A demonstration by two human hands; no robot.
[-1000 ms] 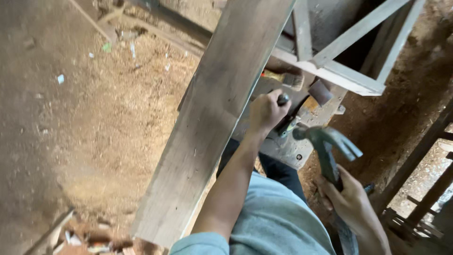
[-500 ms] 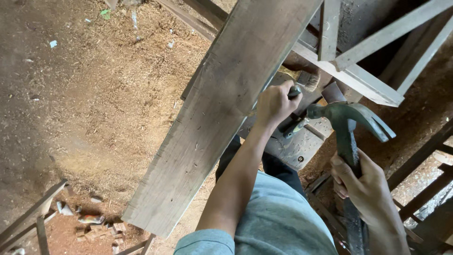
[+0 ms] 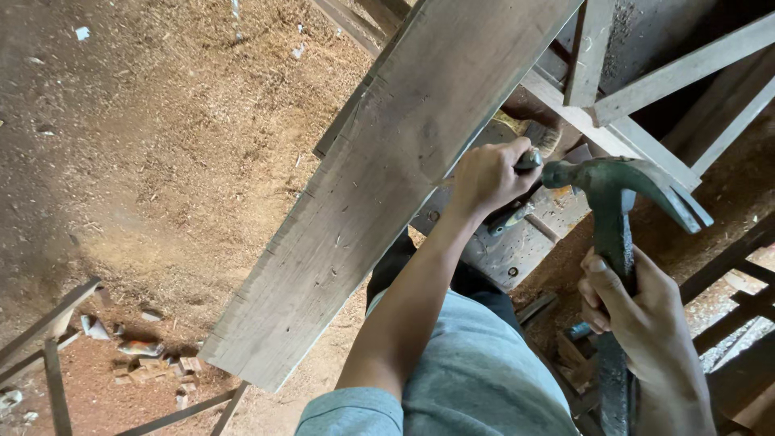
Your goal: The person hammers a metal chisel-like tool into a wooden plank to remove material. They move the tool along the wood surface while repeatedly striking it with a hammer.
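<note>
A long grey wooden plank (image 3: 379,202) runs diagonally through the head view. My left hand (image 3: 487,173) is closed at the plank's right edge, pinching a small dark metal piece (image 3: 529,160); its kind is unclear. My right hand (image 3: 638,311) grips the handle of a dark claw hammer (image 3: 615,182). The hammer stands upright, its face just right of my left hand's fingers and close to the metal piece. A flat grey board with holes (image 3: 504,246) lies under my left hand.
A pale wooden frame of crossed slats (image 3: 646,93) stands at the upper right. Sawdust covers the ground (image 3: 161,161). Metal bars (image 3: 52,355) and small scraps (image 3: 141,349) lie at the lower left. More dark slats (image 3: 739,266) sit at the right edge.
My right hand has lifted the hammer, bringing its head up beside my left hand. The left hand has stayed at the plank's edge.
</note>
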